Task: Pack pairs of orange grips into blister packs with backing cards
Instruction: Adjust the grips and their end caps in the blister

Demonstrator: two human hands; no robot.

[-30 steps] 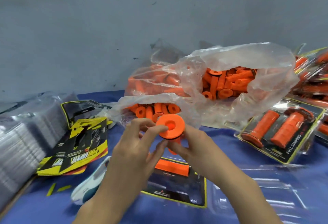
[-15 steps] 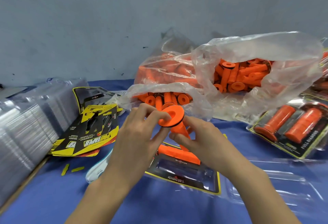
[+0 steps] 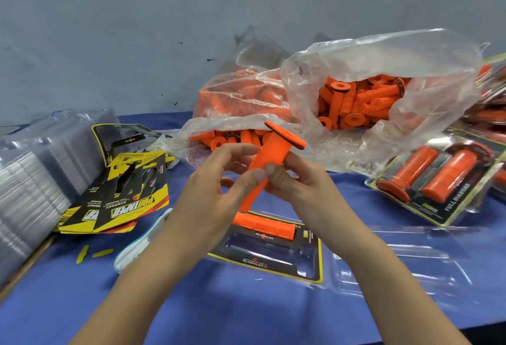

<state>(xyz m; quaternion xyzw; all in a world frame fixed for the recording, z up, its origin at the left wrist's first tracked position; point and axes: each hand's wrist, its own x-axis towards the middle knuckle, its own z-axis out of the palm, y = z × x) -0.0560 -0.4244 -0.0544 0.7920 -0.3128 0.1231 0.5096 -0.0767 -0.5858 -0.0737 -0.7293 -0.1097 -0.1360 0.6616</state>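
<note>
Orange grip (image 3: pixel 273 150) tilts flange-up, shaft pinched between fingers of raised left hand (image 3: pixel 216 191) and right hand (image 3: pixel 304 188).

I hold one flanged orange rubber grip (image 3: pixel 269 153); another orange grip (image 3: pixel 264 225) sits in one open clear-plastic blister pack (image 3: pixel 273 261); two fill one sealed pack (image 3: pixel 456 202).

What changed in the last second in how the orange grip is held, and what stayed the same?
The held grip turned: its flange, first facing the camera, now tips up and away, showing the shaft slanting down. The left hand and right hand kept pinching it. The other grip stayed in the open blister pack; bag and backing cards did not move.
</note>
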